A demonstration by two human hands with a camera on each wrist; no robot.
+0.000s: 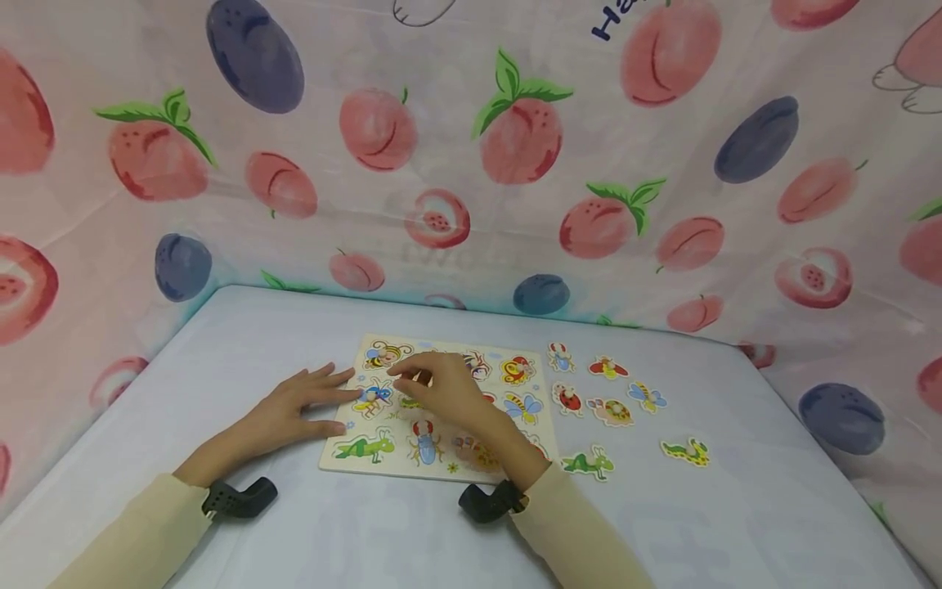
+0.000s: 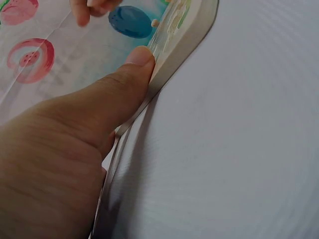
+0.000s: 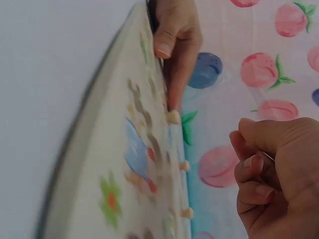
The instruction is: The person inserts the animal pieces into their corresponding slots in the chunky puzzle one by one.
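Observation:
In the head view a wooden insect puzzle board (image 1: 346,466) lies on the table. My left hand (image 1: 298,409) rests at its left side with the fingers spread, and the thumb (image 2: 134,64) presses against the board's edge in the left wrist view. Over the upper middle of the board is my right hand (image 1: 452,397), its thumb and index fingertips close together and the other fingers curled; no piece shows between them. Near its fingertips are the bee piece (image 1: 384,355) and the blue mosquito piece (image 1: 373,396). The right hand hides part of the board.
Right of the board lie loose pieces: a beetle (image 1: 560,357), a red-winged bug (image 1: 608,367), a ladybug (image 1: 567,399), a snail (image 1: 611,411), a dragonfly (image 1: 648,397), a grasshopper (image 1: 589,463) and a caterpillar (image 1: 686,451). A fruit-print curtain (image 1: 456,278) rises behind the table.

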